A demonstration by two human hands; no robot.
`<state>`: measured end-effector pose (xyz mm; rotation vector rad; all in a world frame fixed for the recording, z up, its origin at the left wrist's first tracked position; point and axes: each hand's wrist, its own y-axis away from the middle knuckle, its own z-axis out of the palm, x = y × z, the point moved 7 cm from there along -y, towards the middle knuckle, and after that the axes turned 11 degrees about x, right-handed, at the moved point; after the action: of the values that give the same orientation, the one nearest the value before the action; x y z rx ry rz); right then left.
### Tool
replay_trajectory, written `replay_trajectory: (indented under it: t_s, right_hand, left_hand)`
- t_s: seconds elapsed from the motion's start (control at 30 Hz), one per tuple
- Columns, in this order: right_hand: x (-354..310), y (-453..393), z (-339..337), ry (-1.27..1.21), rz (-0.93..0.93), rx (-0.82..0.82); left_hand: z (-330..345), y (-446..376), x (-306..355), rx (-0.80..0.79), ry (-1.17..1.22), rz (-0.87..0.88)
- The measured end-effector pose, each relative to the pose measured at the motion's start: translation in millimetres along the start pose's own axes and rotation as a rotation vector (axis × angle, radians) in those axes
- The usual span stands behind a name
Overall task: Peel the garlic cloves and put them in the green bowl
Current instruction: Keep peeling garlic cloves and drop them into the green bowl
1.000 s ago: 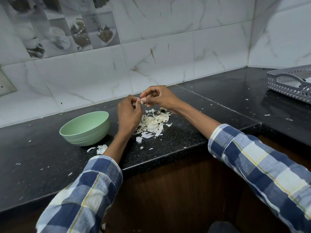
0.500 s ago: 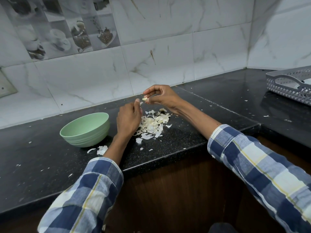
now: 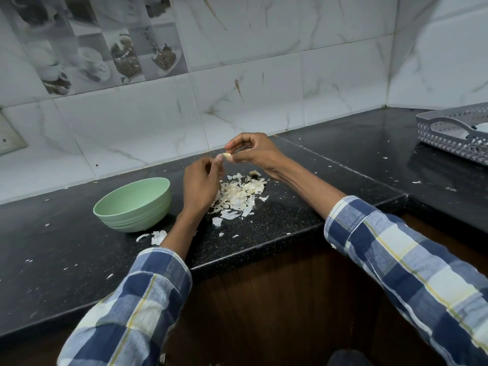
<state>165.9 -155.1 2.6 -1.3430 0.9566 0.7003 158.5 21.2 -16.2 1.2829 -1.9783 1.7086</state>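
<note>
The right hand (image 3: 254, 151) pinches a small garlic clove (image 3: 226, 155) at centre frame, above the pile of peels (image 3: 239, 195); the left hand (image 3: 202, 180), fingers curled, picks at its tip. It might slip and vanish among the peels. The green bowl (image 3: 133, 204), left of centre, shows no contents from here; the grey basket (image 3: 454, 133) at the right edge holds something pale

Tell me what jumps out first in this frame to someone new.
The two hands meeting above the black counter: the right hand pinches a small garlic clove while the left hand picks at it. Right under them lies a pale pile of peels. The green bowl stands to the left of the pile, its inside out of sight.
</note>
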Motion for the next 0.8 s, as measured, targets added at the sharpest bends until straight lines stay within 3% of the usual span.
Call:
replay_trajectory:
  t_s: [0.23,0.43,0.63,0.8]
  right_hand:
    - [2,1,8,-0.036,0.012,-0.084]
    - [2,0,7,-0.194,0.110,-0.046]
    - [-2,7,17,-0.395,0.228,-0.094]
    - [-13,16,56,-0.250,0.130,-0.103]
  left_hand:
    - [-11,-3,10,0.071,0.162,-0.010]
    - [-13,-3,19,0.093,0.180,-0.031]
    - [-35,-2,43,0.093,-0.054,0.146]
    - [-97,-7,29,0.142,-0.286,0.159]
